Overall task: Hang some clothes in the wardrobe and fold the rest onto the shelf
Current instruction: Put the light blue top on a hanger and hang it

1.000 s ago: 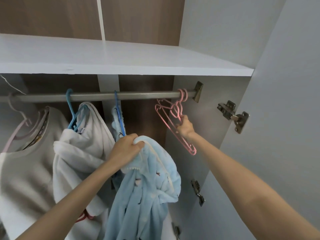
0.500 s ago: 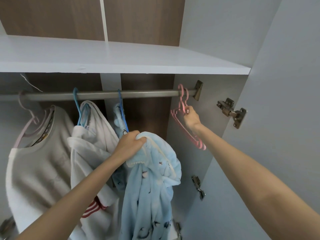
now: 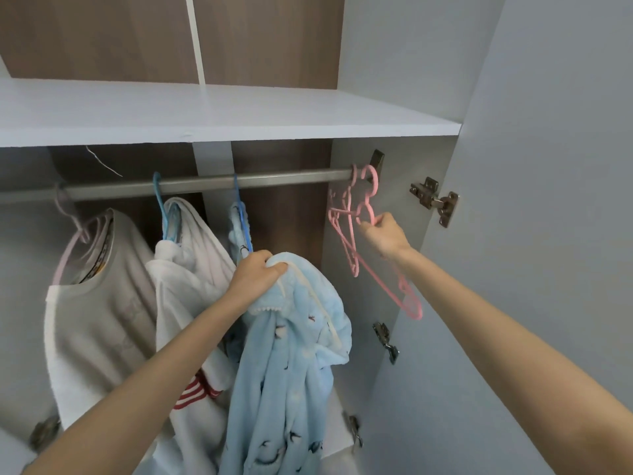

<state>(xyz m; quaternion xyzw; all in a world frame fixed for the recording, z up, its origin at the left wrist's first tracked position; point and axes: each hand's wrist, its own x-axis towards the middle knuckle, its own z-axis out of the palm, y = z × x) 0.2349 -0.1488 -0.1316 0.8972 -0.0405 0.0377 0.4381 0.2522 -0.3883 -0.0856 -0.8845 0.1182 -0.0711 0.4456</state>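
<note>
Hanging from one rail [image 3: 291, 178]: three garments [image 3: 102, 303], two pink hangers [image 3: 346, 234]; right hand [image 3: 385, 234] gripping one hanger; left hand [image 3: 255, 274] clutching one blue fleece garment [image 3: 284, 371], partly covering them

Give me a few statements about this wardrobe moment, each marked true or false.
1. The left hand grips the light blue fleece garment. True.
2. The right hand holds a blue plastic hanger. False: it holds a pink plastic hanger.
3. That hanger's hook sits over the grey metal rail. True.
4. The grey sweatshirt hangs to the right of the pink hanger. False: it hangs near the rail's left end.
</note>
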